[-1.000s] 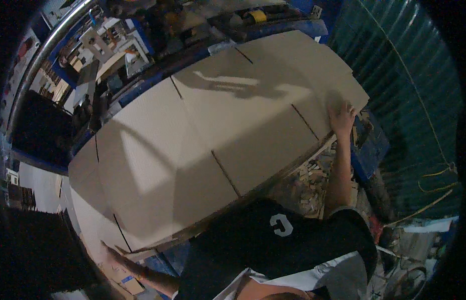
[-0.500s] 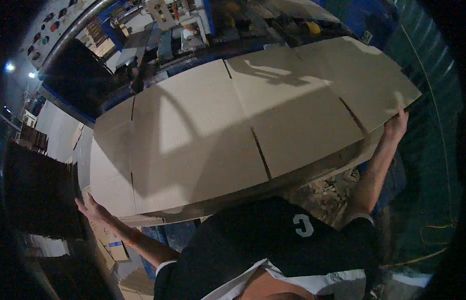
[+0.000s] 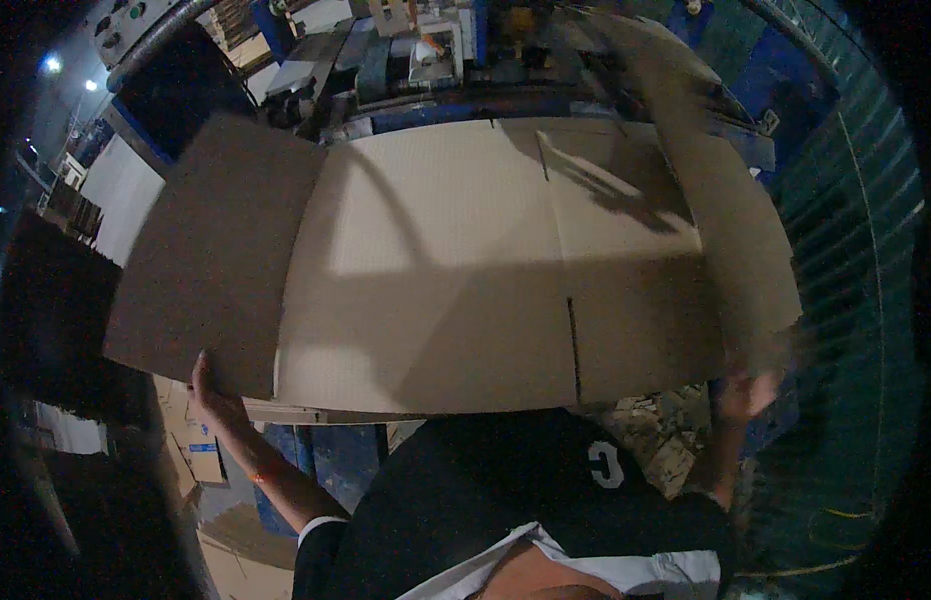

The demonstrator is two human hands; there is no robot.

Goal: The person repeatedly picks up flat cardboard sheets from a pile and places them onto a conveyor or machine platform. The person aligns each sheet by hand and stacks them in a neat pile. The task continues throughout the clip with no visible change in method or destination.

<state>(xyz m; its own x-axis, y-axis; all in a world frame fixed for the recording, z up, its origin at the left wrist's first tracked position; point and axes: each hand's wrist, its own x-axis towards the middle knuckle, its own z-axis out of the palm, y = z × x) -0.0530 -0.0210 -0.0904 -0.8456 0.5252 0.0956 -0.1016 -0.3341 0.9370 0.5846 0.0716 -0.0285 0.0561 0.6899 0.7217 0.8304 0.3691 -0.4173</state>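
A large flat cardboard box blank (image 3: 435, 290), creased and slotted, lies in front of me on more cardboard. Its left end panel is tilted up and looks darker. Its right end panel is also raised, blurred by motion. My left hand (image 3: 223, 405) is closed on the near edge of the left panel, the thumb showing on the upper face. At the near edge of the right panel, my right hand (image 3: 750, 395) grips the board; its fingers are smeared and partly hidden.
Beyond the blank stands a machine (image 3: 405, 75) with rails and blue frame parts. A control panel (image 3: 120, 35) with buttons is at far left. Cardboard scraps (image 3: 665, 430) lie below on the right. Green corrugated sheeting (image 3: 850, 280) rises at the right.
Both end panels of the blank have come up from lying flat. My left hand has moved onto the left panel's edge; my right hand has come nearer and inward. The view has turned slightly.
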